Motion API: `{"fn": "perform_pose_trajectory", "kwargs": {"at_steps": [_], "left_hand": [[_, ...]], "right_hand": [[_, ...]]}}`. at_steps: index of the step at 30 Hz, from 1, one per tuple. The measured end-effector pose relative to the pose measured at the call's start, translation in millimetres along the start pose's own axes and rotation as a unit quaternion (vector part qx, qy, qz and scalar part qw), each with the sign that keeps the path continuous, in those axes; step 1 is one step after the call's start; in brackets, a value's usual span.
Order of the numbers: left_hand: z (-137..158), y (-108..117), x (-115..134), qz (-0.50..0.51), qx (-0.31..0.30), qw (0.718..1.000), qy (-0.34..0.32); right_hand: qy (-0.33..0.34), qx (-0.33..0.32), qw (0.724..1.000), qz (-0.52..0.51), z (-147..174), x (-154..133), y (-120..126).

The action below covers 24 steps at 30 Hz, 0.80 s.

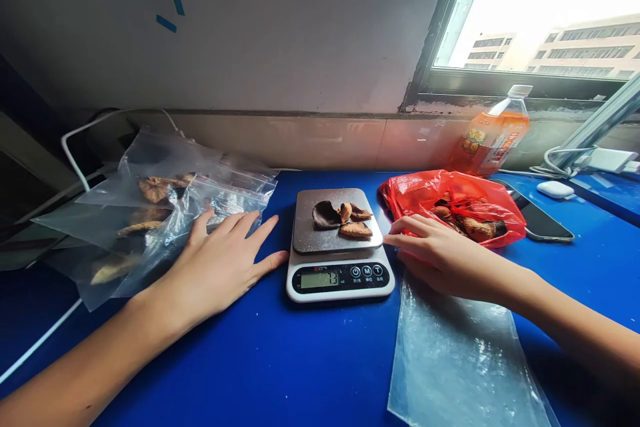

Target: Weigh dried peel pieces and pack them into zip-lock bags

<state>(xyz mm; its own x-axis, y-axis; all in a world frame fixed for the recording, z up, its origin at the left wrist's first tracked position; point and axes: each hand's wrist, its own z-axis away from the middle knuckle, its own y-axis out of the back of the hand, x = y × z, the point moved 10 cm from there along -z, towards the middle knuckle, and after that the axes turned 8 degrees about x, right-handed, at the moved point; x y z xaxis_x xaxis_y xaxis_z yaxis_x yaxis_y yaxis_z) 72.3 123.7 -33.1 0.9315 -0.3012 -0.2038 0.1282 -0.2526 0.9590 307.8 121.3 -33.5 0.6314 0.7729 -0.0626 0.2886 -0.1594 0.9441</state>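
A white kitchen scale (341, 283) with a steel plate (313, 240) stands on the blue table. Several brown, dried pieces that look like mushroom (356, 231) lie on the plate, one of them dark and curved. My left hand (223, 260) is spread just left of the scale, its fingers over the edge of clear zip bags (200, 203) that hold similar pieces. To the scale's right, my right hand (435, 253) has its fingers stretched toward the plate's edge, in front of an open red plastic bag (415, 188) of more pieces. Neither hand holds anything visible.
An empty-looking clear bag (455, 353) lies flat below my right hand. Behind the red bag are an orange drink bottle (500, 133) and a phone (543, 220). A white earbud-like case (555, 189) and cables sit at right; a white cable (43, 340) runs at left.
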Motion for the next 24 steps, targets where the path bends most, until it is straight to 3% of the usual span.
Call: {"fn": "perform_pose_trajectory", "kwargs": {"at_steps": [5, 8, 11, 12, 14, 17, 24], "left_hand": [[-2.3, 2.5, -11.7, 0.029, 0.041, 0.998, 0.038], [-1.8, 9.7, -16.9, 0.028, 0.075, 0.996, 0.028], [-0.3, 17.6, -17.3, 0.026, 0.091, 0.995, 0.015], [0.2, 18.9, -16.2, 0.027, 0.092, 0.995, 0.011], [1.6, 18.7, -11.9, 0.027, 0.089, 0.996, 0.0], [4.3, 11.3, -4.6, 0.023, 0.074, 0.997, -0.019], [11.3, 2.7, 4.5, -0.005, 0.083, 0.995, -0.058]], "right_hand": [[0.013, 0.012, 1.0, -0.008, 2.8, 2.0, 19.3], [0.007, 0.107, 0.994, -0.009, 9.2, 21.6, 62.0], [-0.089, 0.211, 0.972, 0.051, 24.0, 71.4, 98.1], [-0.124, 0.204, 0.968, 0.071, 28.3, 89.7, 97.7], [-0.162, 0.13, 0.974, 0.092, 32.7, 118.9, 78.3], [-0.147, 0.032, 0.984, 0.095, 34.2, 135.7, 43.9], [-0.161, 0.021, 0.977, 0.138, 31.5, 137.8, 25.6]]}}
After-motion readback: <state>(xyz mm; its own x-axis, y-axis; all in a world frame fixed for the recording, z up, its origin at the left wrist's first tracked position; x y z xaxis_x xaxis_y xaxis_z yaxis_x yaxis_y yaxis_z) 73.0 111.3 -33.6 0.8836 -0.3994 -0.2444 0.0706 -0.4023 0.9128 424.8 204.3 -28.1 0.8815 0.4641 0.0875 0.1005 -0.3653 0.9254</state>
